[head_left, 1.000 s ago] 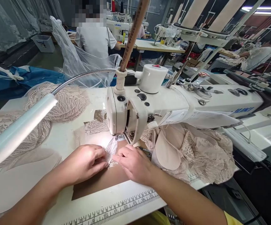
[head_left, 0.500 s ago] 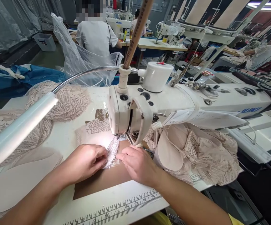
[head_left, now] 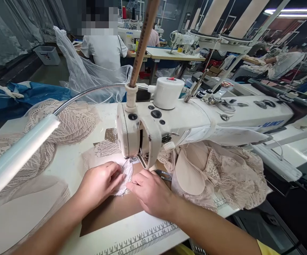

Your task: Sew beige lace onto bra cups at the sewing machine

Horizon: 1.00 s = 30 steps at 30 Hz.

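Note:
A small piece of pale lace fabric point(head_left: 128, 170) lies under the sewing machine's needle area, its far tip at the presser foot point(head_left: 133, 159). My left hand point(head_left: 100, 182) is closed on the lace's left edge, thumb and fingers pinched together. On the near right edge, the fingertips of my right hand point(head_left: 152, 193) are drawn together and grip the lace. The machine head point(head_left: 128, 131) stands just beyond both hands. Past my left hand, more lace with a sheer layer point(head_left: 89, 157) lies on the bed. My fingers hide part of the held piece.
Stacked lace pieces point(head_left: 68, 122) lie at left, near a white lamp tube point(head_left: 20, 156). Beige cups and lace point(head_left: 222, 173) are heaped at right. Small metal snips point(head_left: 164, 174) lie beyond my right hand. A printed ruler point(head_left: 143, 241) runs along the front edge. A person point(head_left: 102, 53) sits ahead.
The camera view has shifted, so the machine appears slightly lower and farther left. My left fingers have moved over more of the lace. Both hands remain at the piece.

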Each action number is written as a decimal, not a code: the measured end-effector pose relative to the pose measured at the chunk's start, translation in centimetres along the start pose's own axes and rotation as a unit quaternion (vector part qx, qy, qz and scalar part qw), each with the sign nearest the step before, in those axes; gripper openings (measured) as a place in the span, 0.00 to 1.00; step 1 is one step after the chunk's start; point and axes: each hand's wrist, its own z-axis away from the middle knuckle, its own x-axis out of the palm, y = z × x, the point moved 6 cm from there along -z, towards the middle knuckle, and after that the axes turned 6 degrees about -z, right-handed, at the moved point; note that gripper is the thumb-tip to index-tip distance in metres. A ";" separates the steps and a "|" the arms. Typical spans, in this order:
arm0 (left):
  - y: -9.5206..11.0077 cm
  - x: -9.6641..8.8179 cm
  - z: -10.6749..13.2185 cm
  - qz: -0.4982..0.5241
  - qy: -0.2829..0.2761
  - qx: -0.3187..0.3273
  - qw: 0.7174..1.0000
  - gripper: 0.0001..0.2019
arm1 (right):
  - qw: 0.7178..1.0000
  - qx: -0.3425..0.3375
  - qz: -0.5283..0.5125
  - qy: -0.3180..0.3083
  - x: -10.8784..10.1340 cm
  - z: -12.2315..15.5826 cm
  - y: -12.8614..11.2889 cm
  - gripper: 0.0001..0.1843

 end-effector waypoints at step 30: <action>0.8 -0.2 -0.5 -0.010 0.004 -0.044 0.999 0.15 | 0.999 -0.017 0.025 0.010 -0.1 -0.1 -0.3 0.09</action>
